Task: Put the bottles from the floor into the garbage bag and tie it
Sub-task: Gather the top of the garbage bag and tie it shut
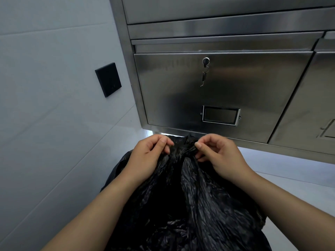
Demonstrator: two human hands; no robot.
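- A black bag (190, 196) of thin, crinkled, glossy plastic fills the lower middle of the view, its surface full of fine folds and creases.
- The top of the bag is gathered into a twisted knot (184, 148), with a small tuft of plastic sticking up above it.
- The left hand (150, 156) pinches bag plastic just left of the knot, thumb and forefinger pressed together, the other fingers curled loosely.
- The right hand (217, 154) pinches the plastic just right of the knot in the same way, fingers curled in.
- The knot lies directly between the two hands, touching both sets of fingertips; the bulk of the bag hangs below and between the bare forearms.
- No bottles show; the bag's contents are hidden by the opaque plastic.
- Behind the hands stands a brushed steel cabinet (253, 87), flat and reflective, with sharp folded edges.
- Its door carries a round lock (205, 61) with a key (204, 77) dangling from it, and below that a rectangular metal label frame (220, 115).
- To the left is a wall (54, 69) of large smooth pale tiles with a square black plate (108, 79) fixed to it.
- A pale, smooth floor (290, 171) shows beneath the cabinet and to the right of the bag.
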